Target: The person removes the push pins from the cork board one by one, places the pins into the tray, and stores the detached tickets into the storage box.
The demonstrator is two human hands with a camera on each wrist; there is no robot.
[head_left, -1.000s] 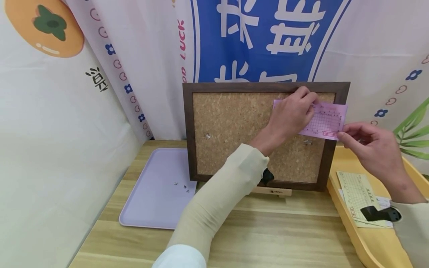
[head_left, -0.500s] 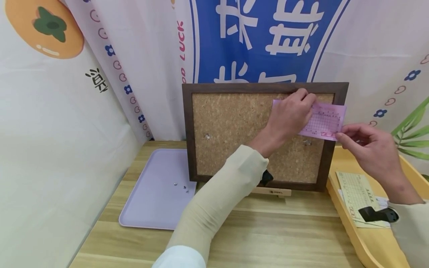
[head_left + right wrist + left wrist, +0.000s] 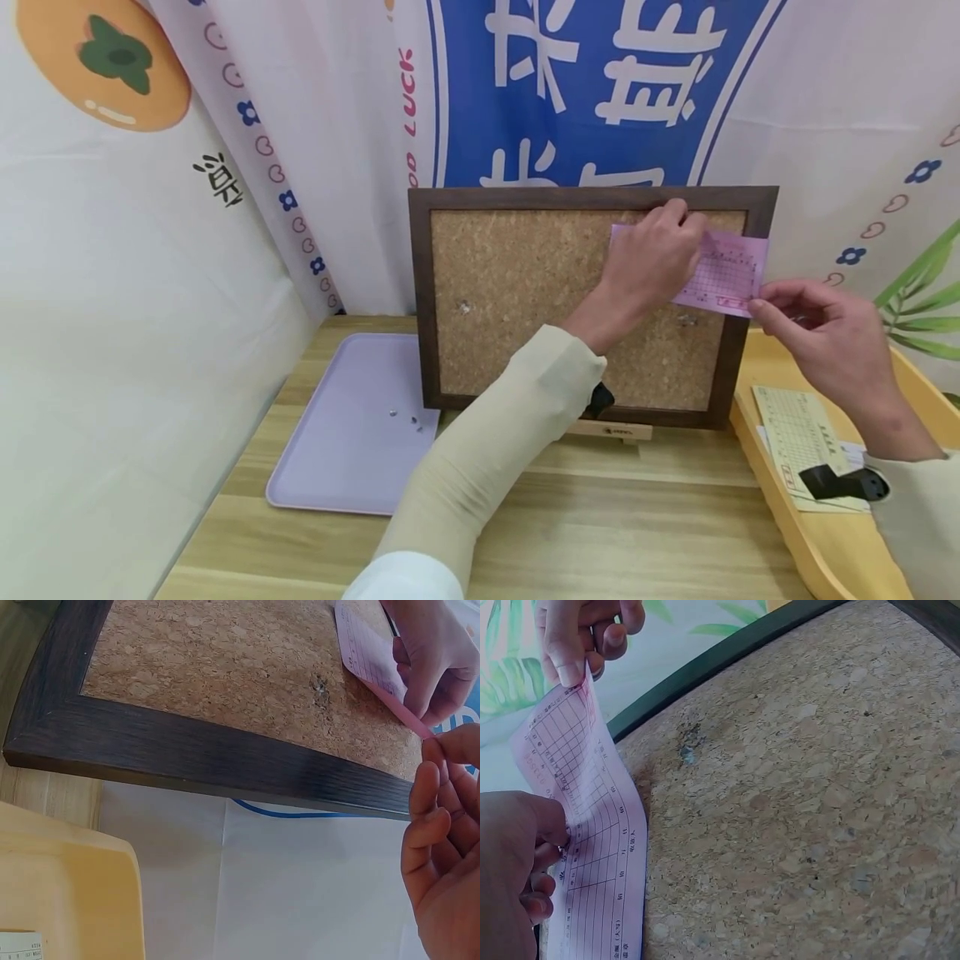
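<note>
A pink printed slip [image 3: 726, 271] lies against the upper right of a framed cork board [image 3: 525, 283], its right end bent away from the cork. My left hand [image 3: 654, 254] is at the slip's upper edge, fingers curled against the paper. Its fingertips [image 3: 551, 825] seem to pinch a small push pin, mostly hidden. My right hand [image 3: 832, 333] pinches the slip's lower right corner between thumb and finger, as the right wrist view shows with the pink edge [image 3: 405, 712]. Two clear, shiny pins sit on the cork, one left [image 3: 465, 307], one below the slip [image 3: 687, 319].
A lilac tray [image 3: 330, 450] with several small shiny pins [image 3: 415, 420] stands at the left, partly behind the board. At the right a yellow tray [image 3: 780, 508] holds pale yellow slips [image 3: 798, 437]. The board leans on a wooden stand [image 3: 615, 429] before a printed curtain [image 3: 337, 125].
My right hand has drawn slightly left and down, bending the slip's right end a little more. The left hand stays at nearly the same spot.
</note>
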